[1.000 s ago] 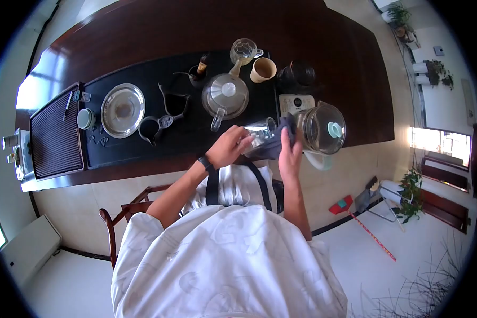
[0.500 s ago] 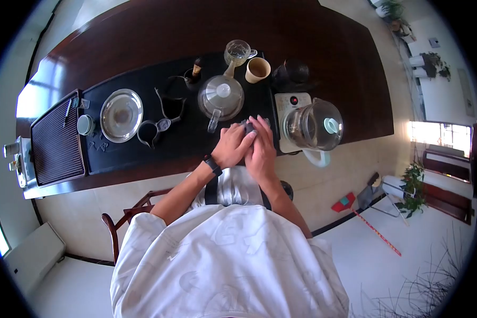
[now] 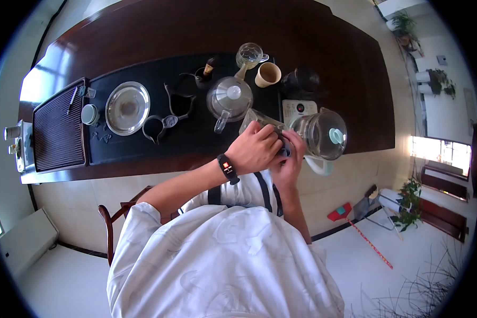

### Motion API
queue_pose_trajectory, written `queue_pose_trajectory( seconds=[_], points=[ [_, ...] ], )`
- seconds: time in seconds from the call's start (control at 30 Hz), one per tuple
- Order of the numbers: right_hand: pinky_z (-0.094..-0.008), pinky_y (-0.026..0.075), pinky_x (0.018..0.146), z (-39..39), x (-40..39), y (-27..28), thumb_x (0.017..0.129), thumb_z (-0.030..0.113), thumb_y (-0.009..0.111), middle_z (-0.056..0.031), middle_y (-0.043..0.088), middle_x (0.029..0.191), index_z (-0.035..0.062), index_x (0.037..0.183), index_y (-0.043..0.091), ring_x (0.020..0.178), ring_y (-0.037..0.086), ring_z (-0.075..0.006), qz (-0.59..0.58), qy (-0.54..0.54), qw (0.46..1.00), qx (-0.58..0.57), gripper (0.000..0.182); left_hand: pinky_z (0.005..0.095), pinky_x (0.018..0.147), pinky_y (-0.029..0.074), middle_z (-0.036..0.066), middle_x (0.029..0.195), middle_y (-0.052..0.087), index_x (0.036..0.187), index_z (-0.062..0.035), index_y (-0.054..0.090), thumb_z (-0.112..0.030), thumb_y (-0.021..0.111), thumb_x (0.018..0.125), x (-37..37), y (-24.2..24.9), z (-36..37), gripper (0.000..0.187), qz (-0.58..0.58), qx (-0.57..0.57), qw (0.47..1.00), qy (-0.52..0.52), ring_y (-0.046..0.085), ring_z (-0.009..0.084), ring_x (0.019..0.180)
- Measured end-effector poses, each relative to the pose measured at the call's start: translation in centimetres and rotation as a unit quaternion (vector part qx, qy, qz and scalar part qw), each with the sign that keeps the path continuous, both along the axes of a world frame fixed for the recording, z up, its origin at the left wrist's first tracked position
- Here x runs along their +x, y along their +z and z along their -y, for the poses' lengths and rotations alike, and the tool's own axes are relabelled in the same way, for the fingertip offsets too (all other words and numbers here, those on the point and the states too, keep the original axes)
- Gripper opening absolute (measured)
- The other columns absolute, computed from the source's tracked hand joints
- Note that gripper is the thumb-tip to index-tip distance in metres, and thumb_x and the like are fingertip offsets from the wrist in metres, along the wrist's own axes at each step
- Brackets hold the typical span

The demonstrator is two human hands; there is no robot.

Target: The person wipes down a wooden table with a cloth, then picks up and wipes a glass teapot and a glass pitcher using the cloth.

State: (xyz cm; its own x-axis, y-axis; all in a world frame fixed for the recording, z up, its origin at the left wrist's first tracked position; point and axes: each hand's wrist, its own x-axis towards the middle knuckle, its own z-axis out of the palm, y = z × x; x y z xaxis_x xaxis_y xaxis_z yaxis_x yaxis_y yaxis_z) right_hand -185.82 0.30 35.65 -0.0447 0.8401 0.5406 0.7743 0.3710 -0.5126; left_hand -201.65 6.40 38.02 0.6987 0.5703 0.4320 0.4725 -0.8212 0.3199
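My left hand (image 3: pixel 255 149), with a black wristband, is closed on a clear, crinkly-looking packet (image 3: pixel 256 117) that shows past its knuckles. My right hand (image 3: pixel 291 159) presses against its right side, fingers bent round a small dark item (image 3: pixel 285 148) whose shape is mostly hidden. Just beyond them stands a glass teapot (image 3: pixel 230 98) with a clear handle. To the right, a glass kettle (image 3: pixel 319 134) with a pale green lid knob rests on a white heating base (image 3: pixel 300 108).
A paper cup (image 3: pixel 268 74), a glass mug (image 3: pixel 249 54) and a dark round pot (image 3: pixel 300 80) stand beyond the teapot. Leftward are dark vessels (image 3: pixel 180 104), a silver plate (image 3: pixel 127 108), a small lidded jar (image 3: pixel 90 114) and a slatted tray (image 3: pixel 61 127). A chair (image 3: pixel 110 228) is below left.
My hands, earlier together at the table's edge, have shifted right. A clear packet now shows between them, and my left hand has turned over it. The view has shifted slightly.
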Motion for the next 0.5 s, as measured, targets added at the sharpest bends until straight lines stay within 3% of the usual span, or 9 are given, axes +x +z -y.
queue_pose_trajectory(
  seconds=[0.13, 0.23, 0.3, 0.33, 0.37, 0.43, 0.5],
  points=[
    [-0.0489, 0.042, 0.103, 0.5, 0.8, 0.0, 0.09, 0.013, 0.064, -0.0168, 0.056, 0.123, -0.0024, 0.117, 0.059, 0.12, 0.053, -0.0372, 0.024, -0.021, 0.999, -0.02, 0.032, 0.0356, 0.084, 0.044, 0.005, 0.093, 0.064, 0.095, -0.0061, 0.063, -0.044, 0.067, 0.086, 0.5, -0.4, 0.2, 0.039, 0.004, -0.039, 0.999, -0.006, 0.056, 0.0208, 0.097],
    [-0.0473, 0.041, 0.103, 0.9, 0.7, -0.3, 0.082, 0.007, 0.069, -0.0152, 0.055, 0.125, -0.0018, 0.117, 0.061, 0.122, 0.051, -0.0363, -0.016, -0.056, 0.998, -0.034, 0.037, 0.0376, 0.084, 0.045, 0.008, 0.095, 0.065, 0.1, -0.0043, 0.061, -0.044, 0.066, 0.088, 0.7, -1.2, 0.3, 0.042, 0.033, -0.088, 0.996, 0.0, 0.057, 0.0246, 0.099],
    [-0.0445, 0.045, 0.098, 1.5, 0.2, 0.0, 0.078, -0.001, 0.07, -0.0152, 0.056, 0.12, -0.0023, 0.116, 0.062, 0.116, 0.054, -0.0358, -0.065, -0.141, 0.985, -0.078, 0.039, 0.0393, 0.083, 0.046, 0.009, 0.099, 0.066, 0.102, -0.0029, 0.059, -0.044, 0.065, 0.09, 0.9, -1.2, 0.5, 0.044, 0.071, -0.16, 0.983, 0.049, 0.058, 0.0279, 0.099],
    [-0.0394, 0.048, 0.094, 1.9, 0.0, -0.8, 0.079, -0.003, 0.072, -0.0131, 0.058, 0.116, -0.0029, 0.117, 0.06, 0.109, 0.058, -0.0286, -0.124, -0.159, 0.976, -0.079, 0.04, 0.0393, 0.083, 0.046, 0.009, 0.099, 0.066, 0.102, -0.0029, 0.059, -0.044, 0.065, 0.09, 0.8, -1.2, 0.5, 0.044, 0.07, -0.161, 0.983, 0.05, 0.058, 0.0279, 0.099],
    [-0.0394, 0.048, 0.094, 2.3, -0.4, -1.3, 0.079, -0.003, 0.072, -0.0131, 0.058, 0.116, -0.0029, 0.117, 0.06, 0.109, 0.058, -0.0286, -0.125, -0.158, 0.976, -0.079, 0.04, 0.0399, 0.083, 0.046, 0.01, 0.096, 0.066, 0.102, -0.0027, 0.059, -0.043, 0.065, 0.091, 0.8, -1.2, 0.4, 0.042, 0.073, -0.213, 0.972, 0.06, 0.058, 0.0284, 0.098],
    [-0.0335, 0.049, 0.092, 3.0, -0.9, -2.2, 0.084, -0.003, 0.073, -0.0092, 0.061, 0.111, -0.0027, 0.12, 0.057, 0.104, 0.06, -0.0202, -0.412, -0.222, 0.873, -0.137, 0.039, 0.0412, 0.082, 0.045, 0.012, 0.092, 0.067, 0.102, -0.0022, 0.057, -0.04, 0.066, 0.093, 0.8, -1.2, 0.3, 0.04, 0.079, -0.317, 0.942, 0.079, 0.058, 0.0296, 0.098],
    [-0.0325, 0.049, 0.092, 3.2, -0.8, -2.6, 0.089, 0.0, 0.07, -0.0087, 0.062, 0.113, -0.0016, 0.12, 0.056, 0.105, 0.059, -0.0173, -0.426, -0.224, 0.866, -0.136, 0.035, 0.0426, 0.078, 0.047, 0.013, 0.089, 0.066, 0.103, -0.0019, 0.055, -0.038, 0.067, 0.092, 1.2, -2.6, 0.6, 0.04, 0.099, -0.294, 0.947, 0.085, 0.058, 0.0315, 0.093]
  ],
)
